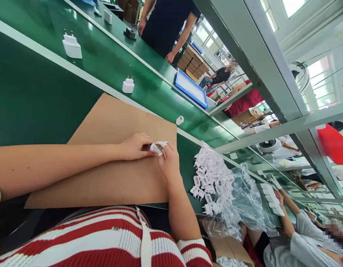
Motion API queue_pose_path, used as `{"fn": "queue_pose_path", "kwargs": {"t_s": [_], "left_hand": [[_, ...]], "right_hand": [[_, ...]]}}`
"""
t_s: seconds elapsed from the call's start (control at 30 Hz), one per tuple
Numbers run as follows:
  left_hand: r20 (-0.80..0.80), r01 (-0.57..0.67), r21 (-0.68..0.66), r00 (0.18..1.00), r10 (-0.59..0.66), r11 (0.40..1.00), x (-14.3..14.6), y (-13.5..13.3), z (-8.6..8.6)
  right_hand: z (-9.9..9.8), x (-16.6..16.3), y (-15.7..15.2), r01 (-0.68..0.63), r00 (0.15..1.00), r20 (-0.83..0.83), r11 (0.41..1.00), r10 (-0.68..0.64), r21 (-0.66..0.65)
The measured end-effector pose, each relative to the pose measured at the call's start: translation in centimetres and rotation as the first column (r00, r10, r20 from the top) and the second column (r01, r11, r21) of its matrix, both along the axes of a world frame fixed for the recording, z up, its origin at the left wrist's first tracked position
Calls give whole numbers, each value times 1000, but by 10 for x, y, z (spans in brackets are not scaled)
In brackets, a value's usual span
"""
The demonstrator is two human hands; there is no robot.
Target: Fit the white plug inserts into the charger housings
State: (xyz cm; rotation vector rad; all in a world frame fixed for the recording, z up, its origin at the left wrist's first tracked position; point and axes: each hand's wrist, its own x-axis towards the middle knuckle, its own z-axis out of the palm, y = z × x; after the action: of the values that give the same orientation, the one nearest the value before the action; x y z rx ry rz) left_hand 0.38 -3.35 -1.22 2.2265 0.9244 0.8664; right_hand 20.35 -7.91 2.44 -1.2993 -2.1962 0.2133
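Over brown cardboard (127,185), left hand (135,146) and right hand (170,157) meet at one small white piece (157,149)

A dark mark shows on the face of the white block (179,120) at the belt's near edge, just beyond the cardboard; it is too small to read. Farther left along the green belt (99,63) stand two white plug adapters, the larger-looking one (72,45) and a second (128,85), each with two pins at the top.

Among the containers, a blue-rimmed tray (190,95) sits on the far ledge, its pale floor visible. Right of the cardboard, a heap of white plug parts (210,174) lies on the table with a clear plastic bag (249,189), partly spread around it. Below, a brown carton (229,244) holds more white parts (229,261) in clear plastic, cut off by the picture's bottom edge.

The white piece is above the cardboard's right part, near the heap. Fingers of both hands are closed on it from opposite sides; its exact form is hidden by them. At the far right, a co-worker in grey (302,237) reaches to a row of white pieces (271,200).
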Motion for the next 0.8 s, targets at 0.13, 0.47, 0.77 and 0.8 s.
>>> {"fn": "queue_pose_path", "kwargs": {"t_s": [0.13,0.47,0.77,0.8], "left_hand": [[9,9,7,1000,-9,1000,0,0,-1],[17,-9,-31,1000,10,999,-1,-4,3],[-23,-39,-19,999,39,999,1,-4,4],[-25,-43,-12,999,43,999,1,-3,5]], "right_hand": [[9,-6,2,19,995,103,999,-16,-27],[15,-10,7,96,965,252,992,-73,-79],[21,-15,6,214,943,277,973,-182,-91],[22,-15,6,212,946,269,973,-180,-93]]}}
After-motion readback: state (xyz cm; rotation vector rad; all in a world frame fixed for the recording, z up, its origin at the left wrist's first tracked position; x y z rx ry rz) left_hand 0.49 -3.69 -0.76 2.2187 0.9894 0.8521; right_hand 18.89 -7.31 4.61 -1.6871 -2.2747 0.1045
